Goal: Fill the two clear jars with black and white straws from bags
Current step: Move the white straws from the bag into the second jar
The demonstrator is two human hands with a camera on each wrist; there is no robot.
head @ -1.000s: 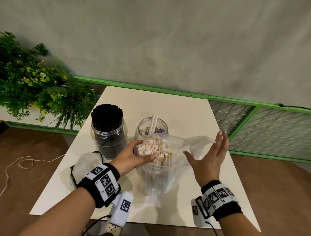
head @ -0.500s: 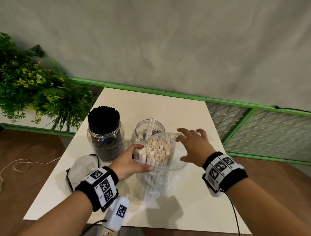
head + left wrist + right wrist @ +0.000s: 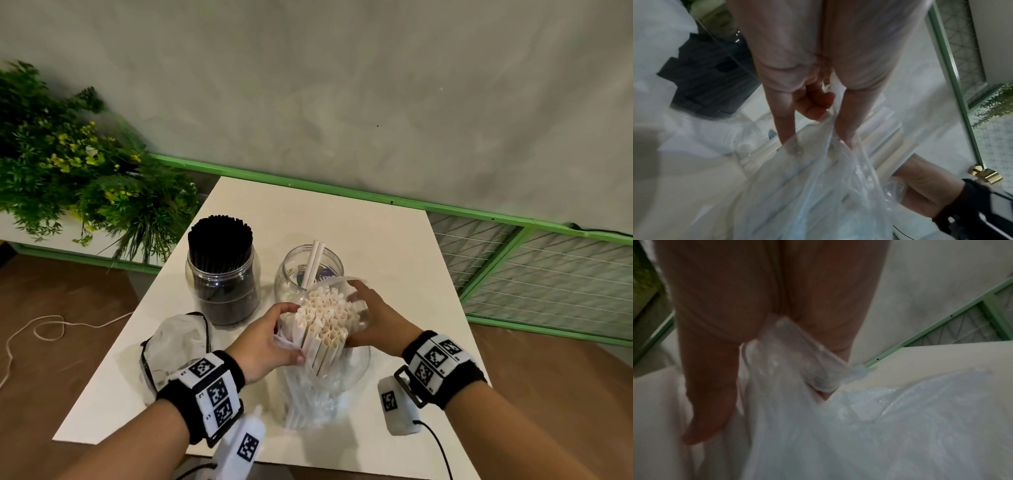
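Observation:
A clear bag [image 3: 318, 394] of white straws [image 3: 325, 318] stands upright at the table's near middle. My left hand [image 3: 274, 339] grips its left side near the top, fingers curled on the plastic and the bundle. My right hand [image 3: 373, 322] grips the right side of the bag's mouth. Behind the bag stands a clear jar [image 3: 291, 270] holding two white straws [image 3: 313, 260]. To its left, a clear jar [image 3: 222, 291] is packed with black straws [image 3: 219, 236]. In the left wrist view my left hand [image 3: 818, 134] pinches the plastic; in the right wrist view my right hand [image 3: 760, 410] holds it too.
An empty crumpled bag [image 3: 178, 346] lies at the near left of the white table [image 3: 394, 274]. A leafy plant [image 3: 78, 178] stands left of the table, and a green-framed wire panel [image 3: 548, 274] lies to the right. A cord [image 3: 51, 325] trails on the floor.
My right hand came in from open air at the right and took hold of the bag's right side. My left hand kept its grip on the left side.

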